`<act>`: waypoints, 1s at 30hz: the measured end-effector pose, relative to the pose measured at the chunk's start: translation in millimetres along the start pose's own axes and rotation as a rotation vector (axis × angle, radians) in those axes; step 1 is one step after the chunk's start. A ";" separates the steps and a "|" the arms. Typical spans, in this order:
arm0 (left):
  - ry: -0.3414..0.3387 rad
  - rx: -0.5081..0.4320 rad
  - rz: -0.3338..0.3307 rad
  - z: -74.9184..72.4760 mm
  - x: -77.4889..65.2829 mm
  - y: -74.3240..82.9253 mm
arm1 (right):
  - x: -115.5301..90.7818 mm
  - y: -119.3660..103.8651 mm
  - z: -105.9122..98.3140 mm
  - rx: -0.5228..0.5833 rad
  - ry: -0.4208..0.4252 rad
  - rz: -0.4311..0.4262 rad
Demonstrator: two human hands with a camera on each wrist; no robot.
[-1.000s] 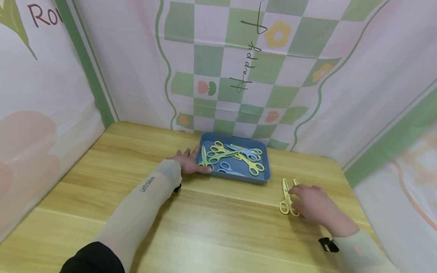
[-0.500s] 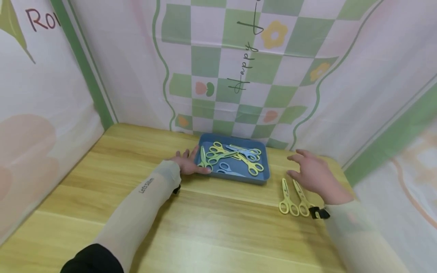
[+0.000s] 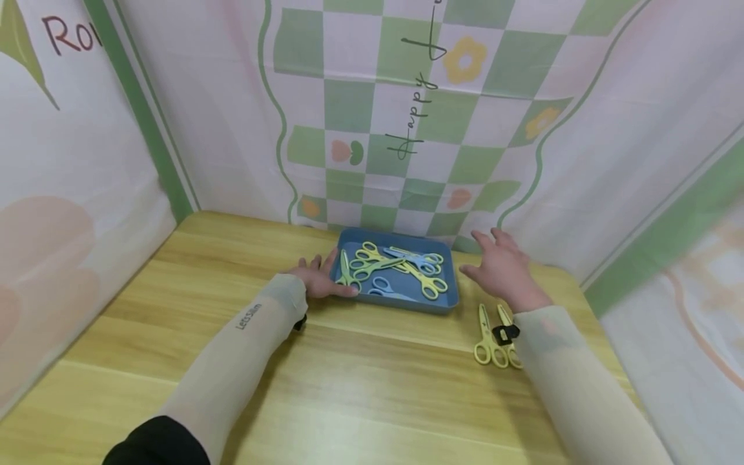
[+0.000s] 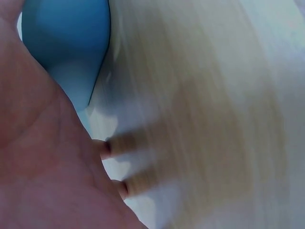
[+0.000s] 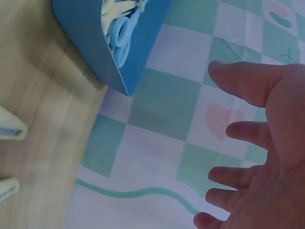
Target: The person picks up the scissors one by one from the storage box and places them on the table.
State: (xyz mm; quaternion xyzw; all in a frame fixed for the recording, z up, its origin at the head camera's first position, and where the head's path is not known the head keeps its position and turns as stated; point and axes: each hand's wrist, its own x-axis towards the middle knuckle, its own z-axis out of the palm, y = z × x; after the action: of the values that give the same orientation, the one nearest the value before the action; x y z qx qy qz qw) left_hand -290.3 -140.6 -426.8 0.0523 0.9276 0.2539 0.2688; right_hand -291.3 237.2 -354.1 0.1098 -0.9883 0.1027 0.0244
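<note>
A blue tray stands against the back of the table with several yellow, green and blue scissors in it. My left hand rests at the tray's left end, fingers spread, thumb along the front left corner. In the left wrist view the palm lies beside the tray's blue wall. My right hand is in the air just right of the tray, fingers spread and holding nothing. Below it lie two yellow scissors side by side, the right one partly hidden by the wrist.
A patterned cloth hangs right behind the tray and along both sides of the wooden table. In the right wrist view the tips of the yellow scissors show at the left edge, apart from the tray.
My right hand has risen from the right-hand yellow scissors on the table and moved back and left towards the tray's right end. The left hand and tray have stayed in place.
</note>
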 end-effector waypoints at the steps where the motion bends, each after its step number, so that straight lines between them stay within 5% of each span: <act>1: -0.002 -0.002 -0.002 -0.5 -1.3 0.4 | 2.7 -0.7 1.8 0.000 -0.005 0.003; 19: 0.018 -0.034 0.000 -1.6 -1.7 4.6 | 25.9 -9.1 38.0 0.021 -0.147 0.023; 30: 0.032 0.035 -0.019 -3.5 -0.9 6.6 | 33.9 -7.8 53.1 0.009 -0.204 0.021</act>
State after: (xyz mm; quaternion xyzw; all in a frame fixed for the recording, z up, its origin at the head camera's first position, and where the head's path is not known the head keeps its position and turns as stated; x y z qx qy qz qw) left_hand -291.7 -136.7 -420.5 0.0439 0.9367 0.2356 0.2554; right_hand -323.9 211.5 -402.1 0.1096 -0.9863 0.0956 -0.0777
